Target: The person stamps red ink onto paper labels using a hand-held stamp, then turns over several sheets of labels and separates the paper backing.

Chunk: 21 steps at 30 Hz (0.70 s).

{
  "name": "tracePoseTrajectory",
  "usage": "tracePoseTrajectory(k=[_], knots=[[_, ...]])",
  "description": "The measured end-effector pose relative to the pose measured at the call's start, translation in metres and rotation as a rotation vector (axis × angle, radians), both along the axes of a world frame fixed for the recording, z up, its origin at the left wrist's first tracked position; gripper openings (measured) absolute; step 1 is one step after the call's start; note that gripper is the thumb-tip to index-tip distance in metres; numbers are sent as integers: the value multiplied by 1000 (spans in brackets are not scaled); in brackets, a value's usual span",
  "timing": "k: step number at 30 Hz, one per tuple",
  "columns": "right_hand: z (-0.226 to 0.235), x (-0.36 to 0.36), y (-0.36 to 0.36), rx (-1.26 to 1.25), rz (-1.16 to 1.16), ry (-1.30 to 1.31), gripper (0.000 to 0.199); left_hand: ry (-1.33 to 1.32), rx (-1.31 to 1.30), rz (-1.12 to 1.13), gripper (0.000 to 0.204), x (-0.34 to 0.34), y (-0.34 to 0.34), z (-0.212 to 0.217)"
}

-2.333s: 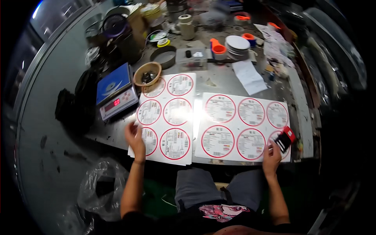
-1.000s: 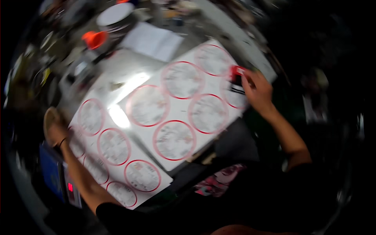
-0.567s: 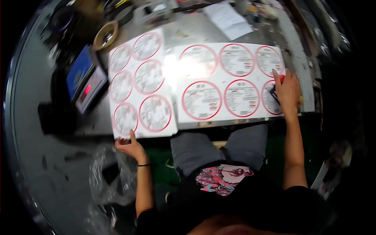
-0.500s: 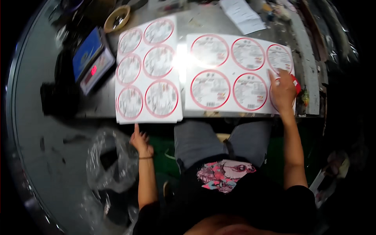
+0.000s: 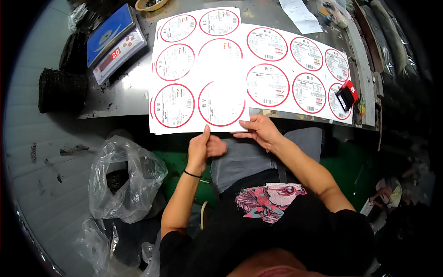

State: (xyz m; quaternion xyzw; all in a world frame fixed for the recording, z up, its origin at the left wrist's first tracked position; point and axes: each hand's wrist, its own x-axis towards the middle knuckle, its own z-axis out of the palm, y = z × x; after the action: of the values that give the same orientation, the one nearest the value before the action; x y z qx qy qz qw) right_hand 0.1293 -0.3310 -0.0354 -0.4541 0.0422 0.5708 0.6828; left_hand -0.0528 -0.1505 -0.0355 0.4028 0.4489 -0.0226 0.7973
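A stack of white label sheets (image 5: pixel 196 83) printed with red-ringed round labels overhangs the table's near edge. My right hand (image 5: pixel 262 131) grips its near right corner, thumb on top and fingers at the edge. My left hand (image 5: pixel 203 148) touches the same near edge with its thumb; the other fingers are apart from the thumb, slightly blurred, below the edge. Partly under the stack, to its right, lies another label sheet (image 5: pixel 290 68) of the same kind. A red and black self-inking stamp (image 5: pixel 347 95) rests on that sheet's right end.
A blue and white digital scale (image 5: pixel 117 46) stands left on the metal table (image 5: pixel 121 99). Behind are a yellowish bowl (image 5: pixel 151 4) and a white paper (image 5: pixel 301 16). A dark cylindrical bundle (image 5: pixel 63 90) sits at the left; clear plastic bags (image 5: pixel 127 177) are below it.
My right hand has left the stamp and come to the left stack's near right corner. My left hand has moved right along its edge. The stack now overlaps the right sheet.
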Motion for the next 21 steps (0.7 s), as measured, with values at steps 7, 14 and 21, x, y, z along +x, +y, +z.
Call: tracePoseTrajectory(k=[7, 14, 21], knots=[[11, 9, 0, -79, 24, -192, 31, -360, 1616, -701, 139, 54, 42, 59], [17, 13, 20, -102, -30, -302, 30, -293, 1360, -880, 115, 64, 82, 55], [28, 15, 28, -163, -96, -279, 40, -418, 1092, -413, 51, 55, 107, 12]])
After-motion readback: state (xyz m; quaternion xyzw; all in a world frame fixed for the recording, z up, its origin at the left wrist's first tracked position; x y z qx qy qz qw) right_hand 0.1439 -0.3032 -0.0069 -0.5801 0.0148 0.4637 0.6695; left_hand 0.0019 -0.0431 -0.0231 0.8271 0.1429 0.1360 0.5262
